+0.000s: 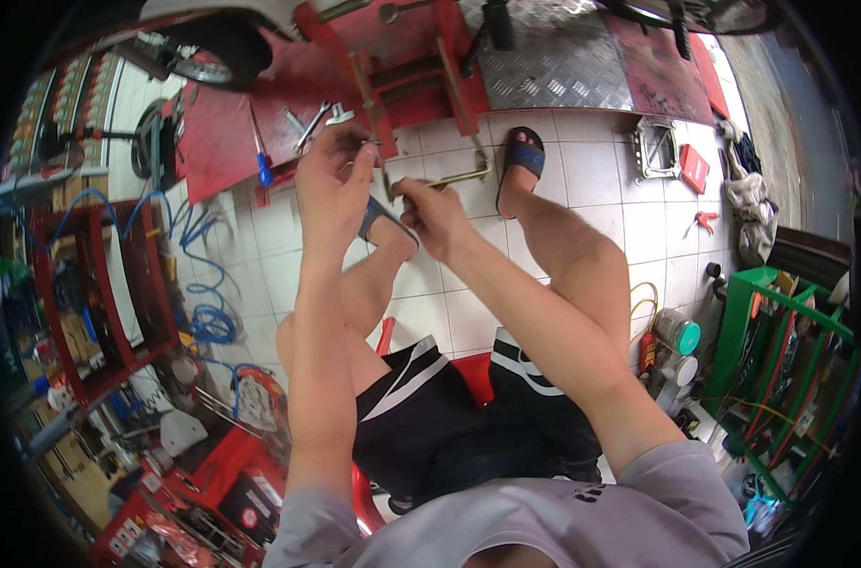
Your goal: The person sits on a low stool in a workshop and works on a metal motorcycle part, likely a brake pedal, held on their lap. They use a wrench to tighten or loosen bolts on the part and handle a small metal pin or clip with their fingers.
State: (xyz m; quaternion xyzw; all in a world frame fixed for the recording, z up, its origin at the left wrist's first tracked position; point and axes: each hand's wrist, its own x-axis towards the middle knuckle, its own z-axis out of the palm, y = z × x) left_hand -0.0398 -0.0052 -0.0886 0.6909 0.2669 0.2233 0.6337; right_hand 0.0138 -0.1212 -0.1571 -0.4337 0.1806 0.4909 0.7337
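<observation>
My right hand [432,216] is closed round the near end of a brass-coloured T-handle wrench [461,177]. Its shaft points right, and a short crosspiece shows at the far end. Just left of it, my left hand [334,185] is raised with thumb and fingers pinched together. Whatever lies between those fingertips is too small to make out. Beyond both hands stands a red metal frame [419,83] on the edge of a red work platform [217,123]. On that platform, left of my left hand, lie a blue-handled screwdriver [263,163] and a spanner [314,125].
Coiled blue air hose [213,324] lies on the tiled floor at left, near a red rack [99,293]. At right are a green rack [781,355], lidded jars [676,333], a metal bracket [656,150] and a red box [693,168]. A red stool [474,377] is under me.
</observation>
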